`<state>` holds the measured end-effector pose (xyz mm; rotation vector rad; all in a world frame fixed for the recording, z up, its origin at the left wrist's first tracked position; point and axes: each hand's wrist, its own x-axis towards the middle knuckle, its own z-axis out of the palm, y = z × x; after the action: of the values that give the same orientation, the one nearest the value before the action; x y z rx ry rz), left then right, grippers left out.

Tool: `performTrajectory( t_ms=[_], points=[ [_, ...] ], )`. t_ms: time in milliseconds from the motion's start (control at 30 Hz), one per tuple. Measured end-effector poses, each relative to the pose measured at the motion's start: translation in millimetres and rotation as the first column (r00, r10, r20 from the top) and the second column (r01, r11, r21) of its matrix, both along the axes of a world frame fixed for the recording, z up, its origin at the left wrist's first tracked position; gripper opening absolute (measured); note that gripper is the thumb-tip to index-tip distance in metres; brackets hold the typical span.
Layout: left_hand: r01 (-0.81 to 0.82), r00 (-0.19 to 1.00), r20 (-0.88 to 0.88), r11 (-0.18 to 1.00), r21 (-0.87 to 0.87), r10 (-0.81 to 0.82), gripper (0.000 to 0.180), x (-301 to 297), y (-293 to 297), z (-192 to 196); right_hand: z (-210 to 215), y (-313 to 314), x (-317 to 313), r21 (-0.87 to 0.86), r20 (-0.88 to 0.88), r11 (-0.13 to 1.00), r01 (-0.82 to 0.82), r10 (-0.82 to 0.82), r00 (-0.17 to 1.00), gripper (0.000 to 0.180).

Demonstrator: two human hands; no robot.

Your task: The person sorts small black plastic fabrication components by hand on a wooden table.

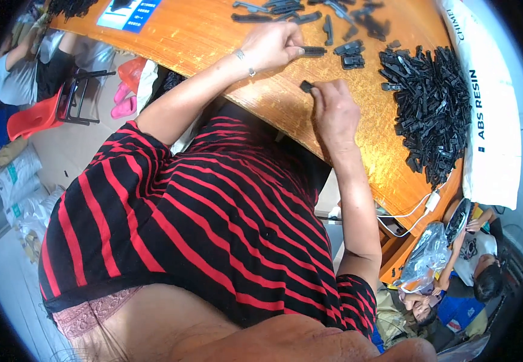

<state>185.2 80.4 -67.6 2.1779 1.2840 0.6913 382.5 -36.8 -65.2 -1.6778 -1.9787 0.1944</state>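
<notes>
Over the orange wooden table [201,45], my left hand [273,47] is closed, its thumb and fingertips pinching the end of a narrow black plastic part [315,51]. Nearer the table's front edge, my right hand [337,111] pinches a small black plastic piece [306,86]. The two held pieces are apart. Just right of the left hand lie blocky black clips [351,55]. Farther back, loose black plastic parts [282,7] are scattered. To the right of my right hand rises a big heap of black plastic parts [430,108].
A white printed sack [490,120] borders the heap on the right. A white cable [432,202] hangs at the table's right edge. A blue-and-white sheet [130,13] lies at the far left. Other people sit at left and lower right, near a red chair [35,117].
</notes>
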Motion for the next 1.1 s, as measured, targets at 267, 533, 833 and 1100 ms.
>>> performTrajectory(
  t_ms=[267, 533, 833, 1100],
  points=[
    [0.214, 0.973, 0.107, 0.973, -0.089, -0.204, 0.015, -8, -7, 16, -1, 22, 8, -0.064, -0.502, 0.997, 0.038, -0.065, 0.862, 0.033],
    [0.278, 0.934, 0.302, 0.918, -0.281, -0.19, 0.019, 4, -16, 7, 15, 6, 4, -0.471, -0.791, 0.872, -0.13, -0.353, 0.5, 0.014],
    [0.099, 0.987, 0.15, 0.942, -0.32, -0.053, 0.024, 12, -30, -7, 0, 3, 7, -0.589, -0.715, 0.8, -0.112, -0.452, 0.534, 0.016],
    [0.04, 0.998, 0.064, 0.953, -0.299, -0.022, 0.022, 15, -37, -8, -1, 10, 5, -0.602, -0.552, 0.798, -0.026, -0.393, 0.736, 0.019]
  ],
)
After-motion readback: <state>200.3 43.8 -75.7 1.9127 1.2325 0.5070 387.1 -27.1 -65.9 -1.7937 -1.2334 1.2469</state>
